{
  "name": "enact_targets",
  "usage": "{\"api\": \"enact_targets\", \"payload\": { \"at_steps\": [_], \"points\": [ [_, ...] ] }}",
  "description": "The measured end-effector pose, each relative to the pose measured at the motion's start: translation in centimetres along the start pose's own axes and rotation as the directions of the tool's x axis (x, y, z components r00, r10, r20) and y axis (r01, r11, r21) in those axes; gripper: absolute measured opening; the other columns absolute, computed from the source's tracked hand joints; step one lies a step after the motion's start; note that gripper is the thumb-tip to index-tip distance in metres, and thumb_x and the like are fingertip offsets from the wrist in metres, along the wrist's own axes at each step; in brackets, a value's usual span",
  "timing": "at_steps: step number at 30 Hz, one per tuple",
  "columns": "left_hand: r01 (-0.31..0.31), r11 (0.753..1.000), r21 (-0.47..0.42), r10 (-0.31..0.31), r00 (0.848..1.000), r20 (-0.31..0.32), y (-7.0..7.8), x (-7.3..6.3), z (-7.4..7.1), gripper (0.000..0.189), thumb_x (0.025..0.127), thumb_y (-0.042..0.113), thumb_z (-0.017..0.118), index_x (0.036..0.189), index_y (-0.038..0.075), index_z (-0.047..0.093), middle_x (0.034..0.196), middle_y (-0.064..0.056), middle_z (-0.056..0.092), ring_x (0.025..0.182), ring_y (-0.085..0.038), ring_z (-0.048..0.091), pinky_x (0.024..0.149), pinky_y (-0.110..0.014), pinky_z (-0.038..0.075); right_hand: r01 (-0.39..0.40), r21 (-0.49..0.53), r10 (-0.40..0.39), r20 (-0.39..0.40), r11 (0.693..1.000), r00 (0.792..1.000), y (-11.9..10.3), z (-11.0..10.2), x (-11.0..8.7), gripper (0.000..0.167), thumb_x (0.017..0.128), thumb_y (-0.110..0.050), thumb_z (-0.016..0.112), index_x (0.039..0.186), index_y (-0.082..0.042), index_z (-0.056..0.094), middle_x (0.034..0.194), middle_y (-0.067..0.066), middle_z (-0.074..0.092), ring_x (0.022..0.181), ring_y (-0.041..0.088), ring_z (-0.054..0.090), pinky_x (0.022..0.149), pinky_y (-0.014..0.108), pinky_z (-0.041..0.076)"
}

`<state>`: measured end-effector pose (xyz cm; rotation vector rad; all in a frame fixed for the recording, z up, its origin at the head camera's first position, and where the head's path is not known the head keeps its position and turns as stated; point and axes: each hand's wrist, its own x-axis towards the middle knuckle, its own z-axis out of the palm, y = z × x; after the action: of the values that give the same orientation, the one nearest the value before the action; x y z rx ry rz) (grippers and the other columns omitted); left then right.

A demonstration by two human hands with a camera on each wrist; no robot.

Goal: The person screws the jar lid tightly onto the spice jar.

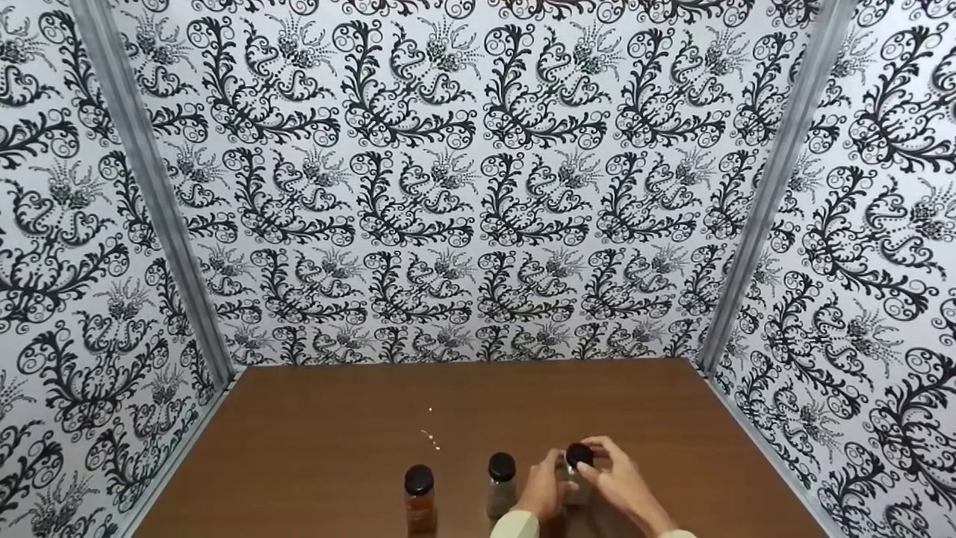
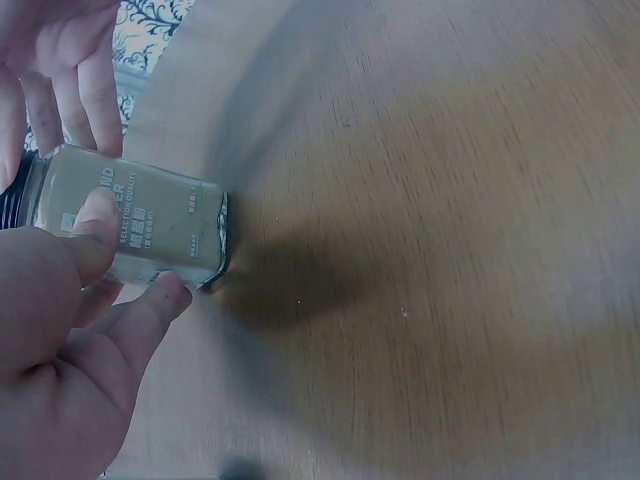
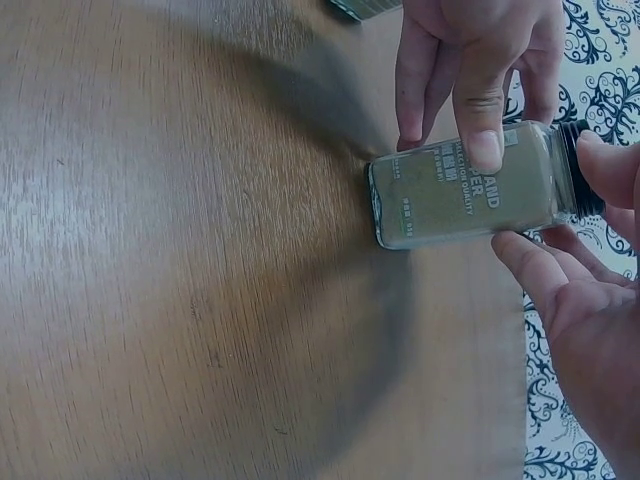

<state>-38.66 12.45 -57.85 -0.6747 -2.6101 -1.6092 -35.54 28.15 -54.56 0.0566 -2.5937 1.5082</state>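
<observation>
A square glass spice jar of greyish-tan powder, labelled in white print, stands upright on the wooden table. Its black lid is on. My left hand holds the jar's body, thumb across the label, as the left wrist view shows. On the other side, my right hand has its thumb on the lid and its fingers around the lid's far side. Left of the hands stands a second black-lidded jar with grey-green contents. Farther left is a third jar holding orange-red contents.
Small pale crumbs lie on the brown table beyond the jars. Patterned black-and-white walls close in the table at the back and both sides, with grey strips at the corners.
</observation>
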Motion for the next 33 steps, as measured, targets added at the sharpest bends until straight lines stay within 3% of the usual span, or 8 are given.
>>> {"api": "enact_targets", "payload": {
  "at_steps": [8,15,22,33],
  "points": [
    [0.058,0.998,-0.001,-0.058,0.998,0.015,0.34,0.26,0.10,0.037,0.087,0.006,0.074,0.120,0.010,0.058,0.120,-0.012,0.070,0.114,-0.038,0.063,0.094,-0.048,0.054,0.005,0.018,-0.006,0.024,1.000,1.000,-0.39,-0.33,-0.16,0.053,0.094,-0.026,0.070,0.140,-0.008,0.052,0.132,0.025,0.061,0.118,0.040,0.063,0.089,0.044,0.057],
    [0.095,0.995,-0.016,-0.094,0.995,0.033,0.54,0.25,0.04,0.039,0.087,0.003,0.073,0.123,0.010,0.058,0.123,-0.013,0.068,0.121,-0.041,0.058,0.098,-0.052,0.051,0.036,-0.044,-0.037,-0.016,0.998,0.999,-0.24,-0.28,-0.10,0.038,0.092,-0.015,0.070,0.129,-0.010,0.062,0.125,0.020,0.066,0.115,0.034,0.064,0.079,0.031,0.054],
    [0.031,0.999,0.007,-0.031,0.999,0.006,0.41,0.14,0.13,0.038,0.086,0.002,0.074,0.120,0.008,0.058,0.119,-0.014,0.069,0.115,-0.038,0.064,0.095,-0.048,0.054,0.045,-0.002,-0.045,-0.030,0.999,0.999,-0.19,-0.08,-0.15,0.035,0.090,-0.014,0.072,0.123,-0.008,0.062,0.123,0.021,0.065,0.108,0.030,0.066,0.075,0.026,0.053],
    [0.053,0.999,0.001,-0.053,0.999,-0.005,0.13,0.10,0.09,0.038,0.085,0.002,0.075,0.118,0.008,0.059,0.117,-0.015,0.070,0.112,-0.040,0.063,0.092,-0.049,0.054,0.029,0.013,-0.029,-0.009,0.999,1.000,-0.13,0.09,-0.12,0.039,0.091,-0.018,0.073,0.124,-0.005,0.057,0.124,0.021,0.064,0.117,0.037,0.063,0.088,0.038,0.057]
  ]
}}
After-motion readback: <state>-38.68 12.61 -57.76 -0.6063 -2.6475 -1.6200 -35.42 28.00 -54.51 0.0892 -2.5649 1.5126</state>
